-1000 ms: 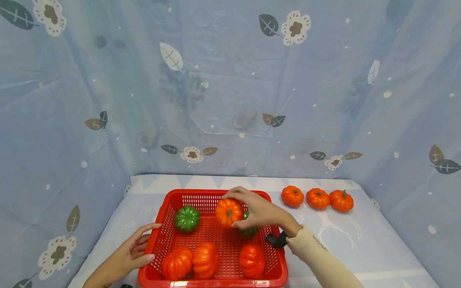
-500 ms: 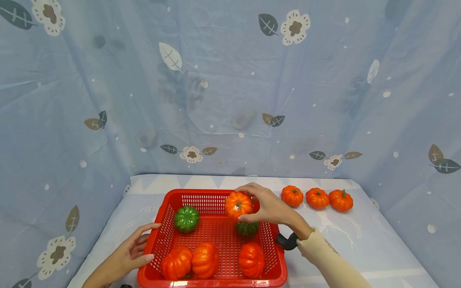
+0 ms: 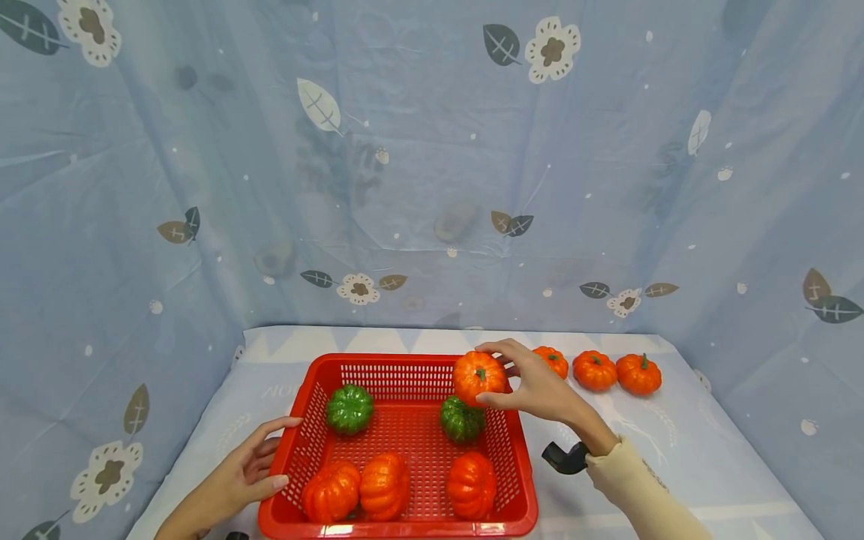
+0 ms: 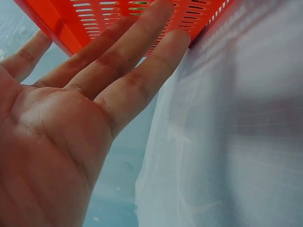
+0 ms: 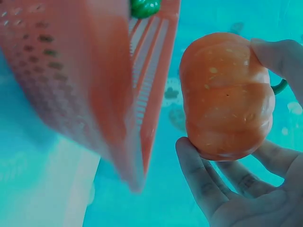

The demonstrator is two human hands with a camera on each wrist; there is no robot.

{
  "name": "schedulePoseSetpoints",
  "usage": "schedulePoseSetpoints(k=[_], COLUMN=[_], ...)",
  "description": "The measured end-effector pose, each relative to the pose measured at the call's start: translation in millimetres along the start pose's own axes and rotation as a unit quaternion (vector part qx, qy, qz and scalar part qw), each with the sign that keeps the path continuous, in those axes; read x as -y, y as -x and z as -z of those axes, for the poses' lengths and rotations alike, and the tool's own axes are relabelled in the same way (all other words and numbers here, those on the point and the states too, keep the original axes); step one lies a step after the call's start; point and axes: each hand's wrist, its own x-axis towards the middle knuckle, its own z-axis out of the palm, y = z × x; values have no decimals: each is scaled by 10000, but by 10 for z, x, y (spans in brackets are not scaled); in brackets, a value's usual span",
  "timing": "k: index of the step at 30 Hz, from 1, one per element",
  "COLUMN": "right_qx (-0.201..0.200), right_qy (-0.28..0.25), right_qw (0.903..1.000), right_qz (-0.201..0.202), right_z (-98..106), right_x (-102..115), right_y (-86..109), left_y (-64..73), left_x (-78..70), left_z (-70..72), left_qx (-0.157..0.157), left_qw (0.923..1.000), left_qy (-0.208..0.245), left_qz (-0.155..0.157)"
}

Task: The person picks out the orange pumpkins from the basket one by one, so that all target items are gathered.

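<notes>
Orange pumpkin (image 3: 478,379), green stem, is off the counter (image 3: 702,472), held up in the right hand (image 3: 540,386). In the head view it covers the far right corner of the basket (image 3: 398,531); right wrist view shows a gap between it and the basket wall. Right hand clamped on it, thumb on one side, fingertips on the other.

Left hand (image 3: 246,469) has fingers apart and extended, resting against the left side of the red basket; not wrapped round anything.

Basket stands on the left part of the counter, back rim just short of the far edge. Inside, far half: left green pumpkin (image 3: 349,409), right green pumpkin (image 3: 462,419). Near side: two red-orange pumpkins (image 3: 385,486) next to each other on the left, a single red-orange pumpkin (image 3: 472,485) on the right.

Three small orange pumpkins (image 3: 595,370) in a row toward the counter's far right corner; leftmost partly hidden by the right hand.

Cream sleeve (image 3: 641,484) on the right arm, black fitting (image 3: 565,458) at that wrist. Blue leaf-and-flower curtain (image 3: 418,165) behind the counter's far edge.
</notes>
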Motion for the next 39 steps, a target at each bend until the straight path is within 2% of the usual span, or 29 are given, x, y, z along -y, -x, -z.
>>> schedulePoseSetpoints(k=[8, 14, 18, 22, 31, 39], right_qx=[-409, -592, -661, -741, -868, -989], right_qy=[-144, -132, -309, -531, -467, -300], right_qw=[9977, 9957, 9940, 9909, 9858, 9744], right_qz=[-512, -706, -814, -986, -1356, -1996], right_z=[174, 268, 312, 328, 322, 293], right_x=[-148, -302, -451, -588, -791, -1007], right_y=[182, 355, 494, 627, 842, 1023], left_y=[7, 6, 2, 11, 22, 0], left_x=[20, -16, -34, -28, -22, -20], left_z=[18, 18, 30, 41, 21, 7], left_qx=[-5, -115, -24, 2, -125, -48], left_qw=[9999, 9999, 9999, 9996, 9995, 9992], left_qy=[-32, -42, 131, 260, 147, 254], left_qz=[-147, 114, 104, 150, 265, 292])
